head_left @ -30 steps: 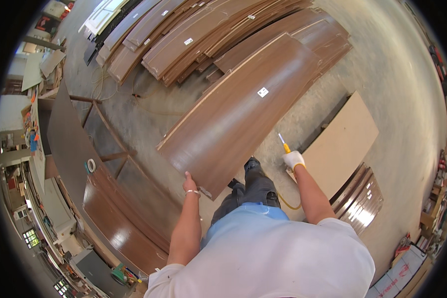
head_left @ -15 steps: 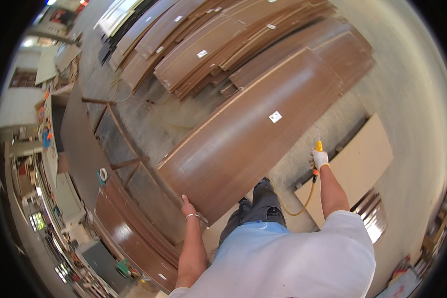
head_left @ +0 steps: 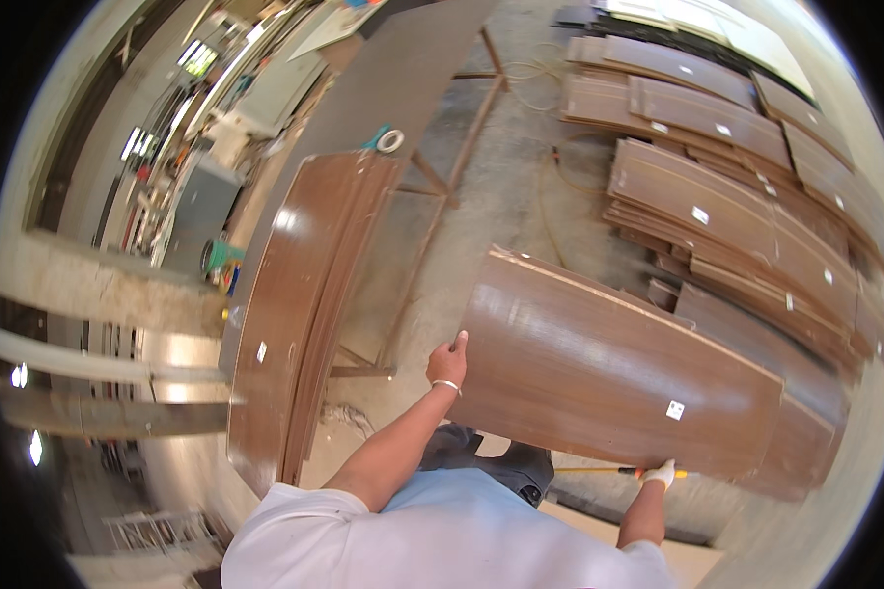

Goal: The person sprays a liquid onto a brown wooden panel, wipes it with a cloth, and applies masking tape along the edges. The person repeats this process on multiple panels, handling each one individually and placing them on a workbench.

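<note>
Across the concrete floor (head_left: 521, 147), towards its far right corner from where the person stands, spread long stacks of brown boards (head_left: 692, 211), several with white labels. On the left runs a long dark tabletop (head_left: 388, 74) on a brown frame (head_left: 426, 255), and a pile of glossy brown panels (head_left: 295, 294) lies along its right edge, towards the near end.

In front of the person is 1 wide brown panel (head_left: 580, 363), slanting off to the right, its far end overlapping another brown board (head_left: 810, 447). The bare left hand (head_left: 447, 365) grips this panel at its left short edge, thumb up along the edge; I can't see how the fingers sit underneath. The right hand (head_left: 660, 473), in a white glove, is at the panel's near long edge with its fingers closed around a yellow tool (head_left: 681, 474); whether the glove also touches the panel I can't tell. A yellow hose (head_left: 584, 470) runs left from the tool.

Near the tabletop's right edge, just beyond the pile's far end, sits a white ring-shaped roll (head_left: 390, 141). Smaller still are the panel's white label (head_left: 675, 410) and a pale bracelet (head_left: 446, 384) on the left wrist.
</note>
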Tool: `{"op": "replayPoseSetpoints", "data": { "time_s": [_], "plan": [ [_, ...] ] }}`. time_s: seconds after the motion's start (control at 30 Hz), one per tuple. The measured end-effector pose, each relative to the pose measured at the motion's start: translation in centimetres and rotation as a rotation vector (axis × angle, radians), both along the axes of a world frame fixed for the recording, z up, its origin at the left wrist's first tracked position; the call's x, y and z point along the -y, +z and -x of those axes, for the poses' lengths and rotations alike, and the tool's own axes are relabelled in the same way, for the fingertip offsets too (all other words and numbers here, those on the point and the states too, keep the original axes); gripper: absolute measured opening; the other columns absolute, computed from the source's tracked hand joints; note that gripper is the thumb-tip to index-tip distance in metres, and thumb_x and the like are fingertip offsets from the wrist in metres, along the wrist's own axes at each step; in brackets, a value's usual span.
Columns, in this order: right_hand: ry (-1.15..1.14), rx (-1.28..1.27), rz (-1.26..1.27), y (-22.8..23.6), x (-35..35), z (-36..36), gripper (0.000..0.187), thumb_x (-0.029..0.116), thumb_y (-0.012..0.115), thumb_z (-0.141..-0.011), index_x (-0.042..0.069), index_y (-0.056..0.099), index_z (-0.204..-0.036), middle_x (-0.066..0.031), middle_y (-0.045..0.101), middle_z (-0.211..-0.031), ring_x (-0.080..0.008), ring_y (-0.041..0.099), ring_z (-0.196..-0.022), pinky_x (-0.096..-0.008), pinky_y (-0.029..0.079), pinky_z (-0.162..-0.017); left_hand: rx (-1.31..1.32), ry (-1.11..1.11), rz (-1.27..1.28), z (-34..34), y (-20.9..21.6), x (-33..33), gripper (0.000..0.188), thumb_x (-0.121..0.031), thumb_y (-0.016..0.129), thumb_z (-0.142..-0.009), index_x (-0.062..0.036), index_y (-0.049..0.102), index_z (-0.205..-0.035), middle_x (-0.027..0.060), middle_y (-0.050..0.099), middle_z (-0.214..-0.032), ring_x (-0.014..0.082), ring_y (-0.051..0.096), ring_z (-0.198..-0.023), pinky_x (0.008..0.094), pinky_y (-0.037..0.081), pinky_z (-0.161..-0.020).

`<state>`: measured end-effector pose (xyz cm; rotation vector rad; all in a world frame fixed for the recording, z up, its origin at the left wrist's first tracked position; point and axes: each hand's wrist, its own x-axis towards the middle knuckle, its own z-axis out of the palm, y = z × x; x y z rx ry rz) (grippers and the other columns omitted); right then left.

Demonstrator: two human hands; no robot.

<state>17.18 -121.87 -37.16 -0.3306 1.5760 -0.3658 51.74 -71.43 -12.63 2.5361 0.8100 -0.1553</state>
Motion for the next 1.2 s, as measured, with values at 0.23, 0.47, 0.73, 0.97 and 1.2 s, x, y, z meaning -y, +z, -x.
{"op": "replayPoseSetpoints", "data": {
  "time_s": [0.23, 0.47, 0.73, 0.97, 1.2],
  "plan": [
    [0.224, 0.119, 0.089, 4.8, -8.8, -1.0, 0.047, 0.044, 0.055, -0.110, 0.012, 0.062, -0.143, -0.0044, 0.067, -0.136, -0.0292, 0.063, -0.121, -0.0523, 0.051, -0.100, -0.028, 0.064, -0.127, 1.6, 5.4, -10.1, 0.074, -0.073, 0.054, -0.096, -0.0035, 0.079, -0.097, 0.0217, 0.078, -0.107, 0.0436, 0.072, -0.107, 0.0523, 0.055, -0.091],
    [0.380, 0.100, 0.153, 10.7, -19.0, -5.3, 0.023, 0.031, 0.059, -0.109, 0.011, 0.066, -0.116, -0.0013, 0.066, -0.097, -0.0208, 0.063, -0.076, -0.0411, 0.052, -0.060, 0.174, 0.292, -0.195, 11.4, 10.3, -26.4, 0.072, -0.070, 0.060, -0.096, -0.0002, 0.074, -0.083, 0.0264, 0.073, -0.090, 0.0469, 0.069, -0.088, 0.0544, 0.051, -0.076],
    [0.755, 0.363, 0.361, 21.7, -29.4, -17.9, 0.019, 0.020, 0.065, -0.106, 0.017, 0.059, -0.088, 0.0045, 0.053, -0.069, -0.0120, 0.048, -0.051, -0.0312, 0.040, -0.048, 0.300, 0.713, -0.022, 26.7, 8.6, -41.0, 0.069, -0.062, 0.063, -0.098, 0.0036, 0.070, -0.079, 0.0233, 0.072, -0.082, 0.0371, 0.064, -0.073, 0.0518, 0.049, -0.071],
    [1.111, 0.602, 0.383, 32.0, -47.4, -27.0, 0.008, 0.005, 0.065, -0.096, 0.008, 0.066, -0.104, 0.0031, 0.059, -0.084, -0.0105, 0.055, -0.065, -0.0272, 0.046, -0.059, 0.786, 1.109, 0.099, 41.3, 8.0, -49.7, 0.066, -0.050, 0.066, -0.101, 0.0109, 0.064, -0.078, 0.0099, 0.063, -0.067, 0.0202, 0.054, -0.068, 0.0480, 0.046, -0.066],
    [1.540, 0.501, 0.480, 37.3, -66.8, -31.5, 0.011, 0.012, 0.069, -0.094, 0.008, 0.062, -0.101, -0.0027, 0.060, -0.082, -0.0184, 0.058, -0.060, -0.0381, 0.051, -0.053, 0.646, 1.339, 0.080, 53.6, 10.2, -52.2, 0.061, -0.043, 0.060, -0.099, 0.0171, 0.071, -0.096, 0.0239, 0.072, -0.081, 0.0292, 0.058, -0.074, 0.0505, 0.050, -0.076]
  ]
}}
